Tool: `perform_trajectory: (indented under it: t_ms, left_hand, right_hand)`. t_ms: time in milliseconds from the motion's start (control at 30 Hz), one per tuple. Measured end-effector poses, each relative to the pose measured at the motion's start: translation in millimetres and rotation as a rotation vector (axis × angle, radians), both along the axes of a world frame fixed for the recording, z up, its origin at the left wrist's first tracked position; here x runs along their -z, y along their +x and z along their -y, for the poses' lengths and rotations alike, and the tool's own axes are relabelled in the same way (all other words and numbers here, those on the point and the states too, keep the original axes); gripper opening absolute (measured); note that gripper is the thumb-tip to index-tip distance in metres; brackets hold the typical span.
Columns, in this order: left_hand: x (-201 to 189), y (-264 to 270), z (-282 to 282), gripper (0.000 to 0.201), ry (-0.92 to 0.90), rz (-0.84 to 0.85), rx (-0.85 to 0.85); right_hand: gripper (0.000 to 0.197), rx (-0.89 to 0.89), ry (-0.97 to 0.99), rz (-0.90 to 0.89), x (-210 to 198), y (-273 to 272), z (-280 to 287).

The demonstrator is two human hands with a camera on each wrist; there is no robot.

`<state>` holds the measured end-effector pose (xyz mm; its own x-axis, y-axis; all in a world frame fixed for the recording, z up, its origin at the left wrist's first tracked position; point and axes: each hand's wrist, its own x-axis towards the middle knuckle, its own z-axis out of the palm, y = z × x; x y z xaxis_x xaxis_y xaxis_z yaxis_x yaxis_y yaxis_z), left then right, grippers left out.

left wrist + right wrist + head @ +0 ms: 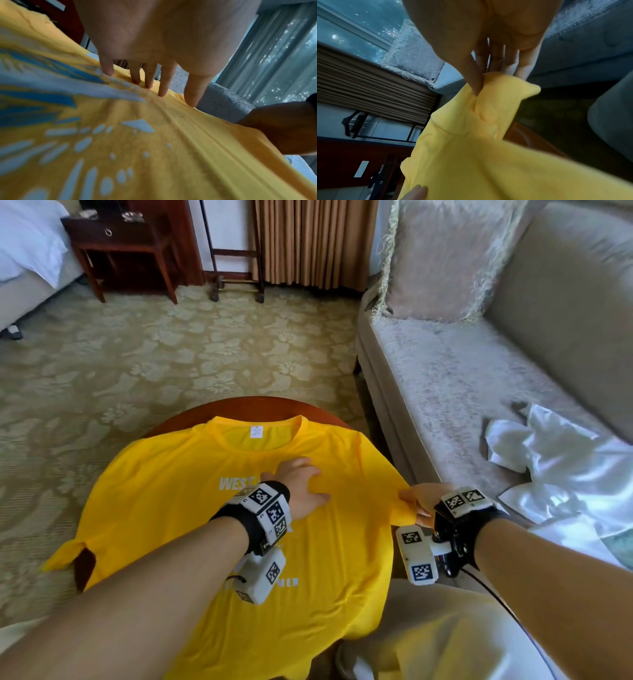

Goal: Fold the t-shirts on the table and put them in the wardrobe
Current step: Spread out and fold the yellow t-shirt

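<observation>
A yellow t-shirt [164, 494] with white lettering lies spread face up over a round wooden table [253, 407], collar at the far side. My left hand [301, 484] lies flat on the shirt's chest, fingers straight and pressing the cloth [154, 121]. My right hand [419, 499] pinches the shirt's right sleeve [394, 501] at the table's right side, thumb against fingers on the yellow fabric [488, 102]. The left sleeve [68, 556] hangs off the table's left edge.
A grey sofa [479, 364] with a fringed cushion [445, 258] stands close on the right; crumpled white cloth [565, 467] lies on its seat. Patterned carpet [137, 354] stretches ahead. A dark wooden side table [120, 244] and a bed [27, 251] stand at the far left.
</observation>
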<state>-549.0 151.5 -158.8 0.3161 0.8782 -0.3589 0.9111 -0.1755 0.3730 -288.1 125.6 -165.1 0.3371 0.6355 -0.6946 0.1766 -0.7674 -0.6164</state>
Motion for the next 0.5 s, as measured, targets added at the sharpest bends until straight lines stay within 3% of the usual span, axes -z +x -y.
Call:
perform_trajectory:
  t_ms: [167, 267, 333, 433, 500]
  left_hand:
    - [3, 8, -5, 0.051, 0.045, -0.019, -0.031]
    - [3, 7, -5, 0.052, 0.04, -0.013, -0.035]
    - [0, 2, -5, 0.055, 0.019, 0.033, -0.047]
    - [-5, -15, -3, 0.058, 0.009, 0.155, -0.129]
    - [-12, -33, 0, 0.055, 0.037, 0.181, -0.215]
  right_hand:
    - [0.026, 0.019, 0.032, 0.207, -10, 17, -6]
    - [0.012, -0.068, -0.056, 0.269, -11, 4, -2]
    - [0.036, -0.121, -0.082, 0.286, -10, -8, -4]
    - [0.029, -0.029, -0.046, 0.363, -27, -41, -19]
    - [0.04, -0.052, -0.004, 0.399, -38, -69, -32]
